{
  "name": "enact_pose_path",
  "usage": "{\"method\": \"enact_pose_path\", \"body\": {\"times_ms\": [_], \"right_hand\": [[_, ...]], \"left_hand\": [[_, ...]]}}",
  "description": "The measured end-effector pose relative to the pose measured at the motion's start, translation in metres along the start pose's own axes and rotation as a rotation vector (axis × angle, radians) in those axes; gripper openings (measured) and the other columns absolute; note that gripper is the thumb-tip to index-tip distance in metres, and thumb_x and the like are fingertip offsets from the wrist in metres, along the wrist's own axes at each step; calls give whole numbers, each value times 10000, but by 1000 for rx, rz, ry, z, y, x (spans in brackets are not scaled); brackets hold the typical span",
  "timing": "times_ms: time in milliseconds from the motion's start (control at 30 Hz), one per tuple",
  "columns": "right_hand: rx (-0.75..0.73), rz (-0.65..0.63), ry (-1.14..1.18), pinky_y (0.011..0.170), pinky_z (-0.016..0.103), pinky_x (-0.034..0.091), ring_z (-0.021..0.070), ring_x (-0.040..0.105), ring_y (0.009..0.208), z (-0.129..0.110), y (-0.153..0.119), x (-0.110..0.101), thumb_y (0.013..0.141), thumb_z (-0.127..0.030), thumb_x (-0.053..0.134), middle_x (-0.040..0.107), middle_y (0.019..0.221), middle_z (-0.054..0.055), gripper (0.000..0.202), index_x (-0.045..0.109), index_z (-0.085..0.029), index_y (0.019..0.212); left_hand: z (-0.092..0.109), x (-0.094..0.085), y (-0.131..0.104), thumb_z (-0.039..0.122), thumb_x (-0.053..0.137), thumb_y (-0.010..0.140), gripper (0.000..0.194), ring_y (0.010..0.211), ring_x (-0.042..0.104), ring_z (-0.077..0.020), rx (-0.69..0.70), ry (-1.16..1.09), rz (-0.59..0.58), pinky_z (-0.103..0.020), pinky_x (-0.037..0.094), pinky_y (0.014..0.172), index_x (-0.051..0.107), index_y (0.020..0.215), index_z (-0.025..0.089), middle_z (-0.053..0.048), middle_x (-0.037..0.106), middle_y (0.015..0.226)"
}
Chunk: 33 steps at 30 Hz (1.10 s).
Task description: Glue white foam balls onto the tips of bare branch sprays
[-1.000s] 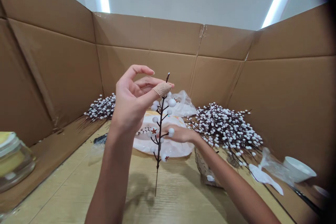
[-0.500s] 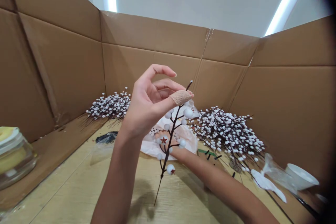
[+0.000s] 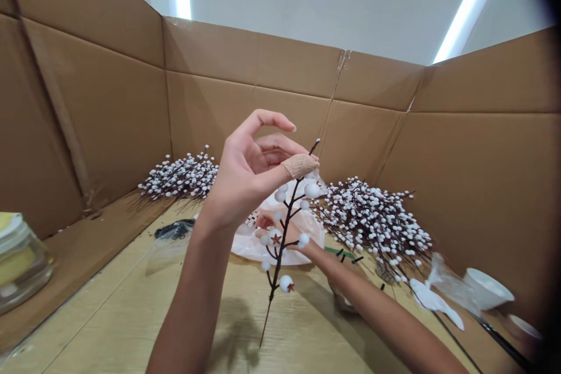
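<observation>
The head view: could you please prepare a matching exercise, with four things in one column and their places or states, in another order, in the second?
Column one
1. left hand
2. right hand
3. clear jar
4. white bowl

Column two
A. at the left edge of the picture, partly cut off
B. at the right side, beside clear plastic
C. pinching a berry twig near its top
D. at the white plastic, partly hidden behind the twig

Right pairs: 1-C, 2-D, 3-A, 4-B
</observation>
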State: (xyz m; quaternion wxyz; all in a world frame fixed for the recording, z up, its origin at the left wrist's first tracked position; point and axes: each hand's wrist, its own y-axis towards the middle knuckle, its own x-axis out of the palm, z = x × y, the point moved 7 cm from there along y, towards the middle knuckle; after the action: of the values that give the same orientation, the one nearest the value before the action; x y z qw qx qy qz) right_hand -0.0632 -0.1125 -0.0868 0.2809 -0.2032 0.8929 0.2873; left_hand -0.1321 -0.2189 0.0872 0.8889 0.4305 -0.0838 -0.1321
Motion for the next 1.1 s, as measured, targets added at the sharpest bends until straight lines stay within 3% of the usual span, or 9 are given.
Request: {"method": "enact_pose_path", "body": {"times_ms": [67,200,333,500,667,933,1100], "right_hand": [[-3,-20,203,727,335,553,195,666,754,-6,-4,-13,704,-274,659,729,820,50,61,681,-226,734],[-11,47,365,807,279,556,162,697,882,-21,-11,-52,771,-382,596,733,919,1,260,672,-212,953],[-70,214,703,829,286,560,136,706,809,-52,-27,-101,736,-260,716,741,888,20,186,686,-211,913],[-208,421,812,779,246,569,109,693,764,-96,-54,-147,725,-193,735,723,799,-15,125,703,-222,842],[-296,411,914,818,256,566,110,685,798,-116,-63,-153,746,-210,706,717,811,-24,99,681,-242,836],[-276,360,946,887,376,556,174,692,886,-121,-63,-148,778,-263,656,732,889,11,75,621,-235,839],[-309,392,913,867,363,562,174,695,925,-122,-67,-152,806,-248,627,735,903,5,45,618,-237,848]], "left_hand": [[-1,1,1,157,765,675,391,709,704,-178,-3,-6,-1,-266,566,634,485,942,215,31,659,700],[-2,2,2,155,777,661,393,698,702,-191,-9,-7,9,-275,560,619,494,928,215,21,661,683],[-5,6,2,169,784,661,390,651,692,-187,-33,-10,12,-274,552,576,503,927,218,13,661,675],[-7,18,0,172,777,676,416,621,674,-176,-70,-31,-49,-281,557,568,488,971,212,8,654,665],[-6,30,-1,151,772,685,471,589,662,-155,-75,-45,-96,-252,551,533,452,1024,212,3,659,696],[-12,39,0,174,765,708,423,631,676,-156,-88,-26,-100,-252,564,592,475,1013,207,-2,666,706],[-16,44,1,164,775,697,434,611,652,-131,-77,-7,-110,-230,549,586,475,1006,213,12,654,696]]}}
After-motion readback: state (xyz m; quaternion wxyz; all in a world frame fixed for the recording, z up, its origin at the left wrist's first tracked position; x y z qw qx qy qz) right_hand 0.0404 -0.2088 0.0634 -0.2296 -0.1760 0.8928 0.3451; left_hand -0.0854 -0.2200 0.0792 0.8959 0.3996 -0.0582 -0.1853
